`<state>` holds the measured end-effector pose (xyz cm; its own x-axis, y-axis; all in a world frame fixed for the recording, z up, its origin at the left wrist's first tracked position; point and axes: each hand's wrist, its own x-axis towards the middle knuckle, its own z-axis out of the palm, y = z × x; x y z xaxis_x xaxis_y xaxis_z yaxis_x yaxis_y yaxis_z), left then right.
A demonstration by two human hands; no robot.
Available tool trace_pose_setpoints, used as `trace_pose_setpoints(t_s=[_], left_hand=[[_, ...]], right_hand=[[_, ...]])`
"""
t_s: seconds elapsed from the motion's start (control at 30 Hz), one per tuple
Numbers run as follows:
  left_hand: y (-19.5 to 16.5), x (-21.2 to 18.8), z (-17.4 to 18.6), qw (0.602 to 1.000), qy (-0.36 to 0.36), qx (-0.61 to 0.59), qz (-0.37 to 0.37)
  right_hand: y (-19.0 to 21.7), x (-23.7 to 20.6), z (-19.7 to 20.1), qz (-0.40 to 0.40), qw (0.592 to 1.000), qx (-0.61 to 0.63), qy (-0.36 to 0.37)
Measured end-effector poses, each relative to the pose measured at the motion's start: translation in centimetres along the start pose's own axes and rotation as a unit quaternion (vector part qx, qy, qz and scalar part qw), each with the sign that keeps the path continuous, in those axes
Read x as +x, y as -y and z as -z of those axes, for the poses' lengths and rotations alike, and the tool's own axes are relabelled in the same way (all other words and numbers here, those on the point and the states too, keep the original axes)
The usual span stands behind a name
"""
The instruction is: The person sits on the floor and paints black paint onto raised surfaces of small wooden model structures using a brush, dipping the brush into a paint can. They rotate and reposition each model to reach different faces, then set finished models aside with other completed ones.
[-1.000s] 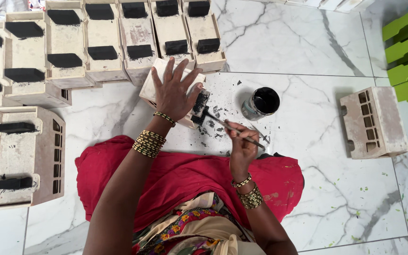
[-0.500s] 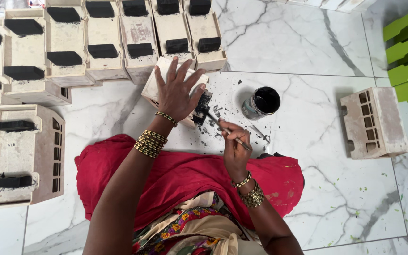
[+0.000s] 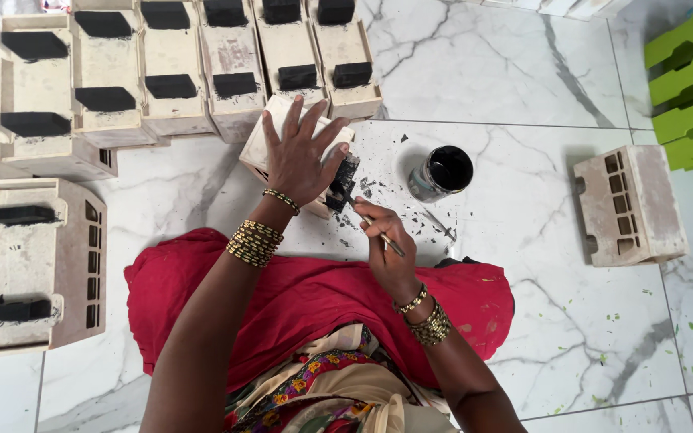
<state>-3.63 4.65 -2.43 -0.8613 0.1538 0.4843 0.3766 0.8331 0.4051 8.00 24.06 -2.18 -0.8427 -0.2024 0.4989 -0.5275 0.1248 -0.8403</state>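
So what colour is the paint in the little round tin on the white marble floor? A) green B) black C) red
B: the little round tin beside the right hand holding the thin brush is filled with black paint.

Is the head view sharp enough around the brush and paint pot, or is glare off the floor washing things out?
Head view: even, soft light, no harsh glare on the glossy white marble floor; the small round pot of black paint is crisp and casts a faint shadow; the thin paintbrush in the right hand is readable, slightly soft; the left hand is sharp.
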Motion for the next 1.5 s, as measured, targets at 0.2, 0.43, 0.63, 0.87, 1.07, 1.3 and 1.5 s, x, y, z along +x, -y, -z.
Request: trace_pose_setpoints(t_s=[0.2, 0.43, 0.63, 0.87, 1.07, 1.3, 1.5], left_hand=[[-0.2, 0.1, 0.1, 1.0, -0.004, 0.0, 0.003], [-0.5, 0.4, -0.2, 1.0, 0.007, 0.01, 0.0], [-0.6, 0.2, 0.0, 1.0, 0.01, 0.005, 0.003], [-1.0, 0.3, 0.0, 1.0, 0.005, 0.016, -0.011], [-1.0, 0.0, -0.1, 1.0, 0.012, 0.007, -0.006], [-1.2, 0.0, 0.0, 1.0, 0.0, 0.013, -0.01], [-1.2, 0.0, -0.3, 1.0, -0.003, 0.023, -0.017]], right_hand=[[1.5, 1.7, 2.1, -0.04, 0.996, -0.071, 0.025], [1.5, 2.5, 2.1, -0.054, 0.994, -0.082, 0.056], [1.9, 2.4, 2.8, -0.043, 0.995, -0.07, 0.054], [1.4, 3.4, 2.3, -0.06, 0.988, -0.085, 0.112], [1.8, 3.3, 3.0, -0.054, 0.993, -0.051, 0.097], [2.3, 4.1, 2.2, -0.028, 0.981, -0.124, 0.149], [3.7, 3.9, 3.8, -0.066, 0.984, -0.123, 0.11]])
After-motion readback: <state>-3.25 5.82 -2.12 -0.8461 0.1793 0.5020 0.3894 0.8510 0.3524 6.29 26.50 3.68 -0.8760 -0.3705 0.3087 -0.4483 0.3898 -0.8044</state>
